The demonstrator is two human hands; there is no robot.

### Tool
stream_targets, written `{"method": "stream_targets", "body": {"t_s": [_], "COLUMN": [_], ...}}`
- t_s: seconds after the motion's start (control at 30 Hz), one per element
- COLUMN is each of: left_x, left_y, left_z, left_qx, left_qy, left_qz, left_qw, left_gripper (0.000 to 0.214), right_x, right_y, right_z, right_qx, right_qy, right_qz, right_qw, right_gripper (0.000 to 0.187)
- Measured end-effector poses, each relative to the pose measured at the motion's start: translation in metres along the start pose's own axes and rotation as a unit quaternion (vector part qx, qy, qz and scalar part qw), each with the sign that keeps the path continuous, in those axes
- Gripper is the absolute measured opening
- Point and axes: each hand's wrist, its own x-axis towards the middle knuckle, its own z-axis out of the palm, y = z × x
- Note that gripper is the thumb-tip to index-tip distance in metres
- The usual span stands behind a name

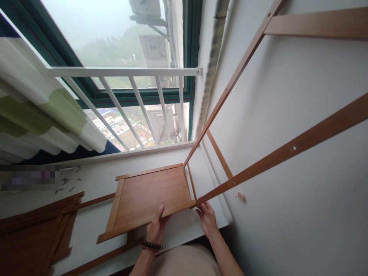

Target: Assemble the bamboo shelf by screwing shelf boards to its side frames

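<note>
One wooden panel (152, 190) is above the white ledge (97, 178), held by the left hand (155, 230). From it, at four o'clock, the right hand (207, 220) touches the tall frame (258, 167); its grip I cannot tell. Boards (25, 245) lie at eight, curtain (37, 103) hangs at ten, railing (126, 72) at eleven.

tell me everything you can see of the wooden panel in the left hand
The wooden panel is a flat, rectangular brown board with border strips along its edges, two jutting past its left end. It looks like smooth wood. It lies broad face up over the white ledge, its right end meeting the foot of the upright frame; whether fastened is unclear. The left hand grips its near edge, thumb on top; the right hand is at its near right corner.
</note>
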Motion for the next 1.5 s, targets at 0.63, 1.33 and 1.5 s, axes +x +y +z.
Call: {"method": "stream_targets", "body": {"t_s": [0.63,1.33,1.5], "left_x": [0.010,0.012,0.014], "left_y": [-0.006,-0.010,-0.010], "left_z": [-0.015,-0.022,-0.024], "left_qx": [0.024,-0.026,-0.037], "left_qy": [0.021,-0.013,-0.012], "left_qz": [0.001,-0.016,-0.019], "left_qw": [0.999,0.999,0.999], "left_gripper": [0.022,0.021,0.014], "right_x": [-0.003,-0.007,-0.006], "right_y": [-0.006,-0.004,0.001], "right_z": [-0.004,0.001,-0.001], "right_qx": [-0.182,-0.157,-0.183], "right_qy": [-0.002,-0.046,-0.037], "right_qz": [-0.103,-0.086,-0.099], "right_qw": [0.978,0.983,0.977], "right_gripper": [0.038,0.035,0.036]}}
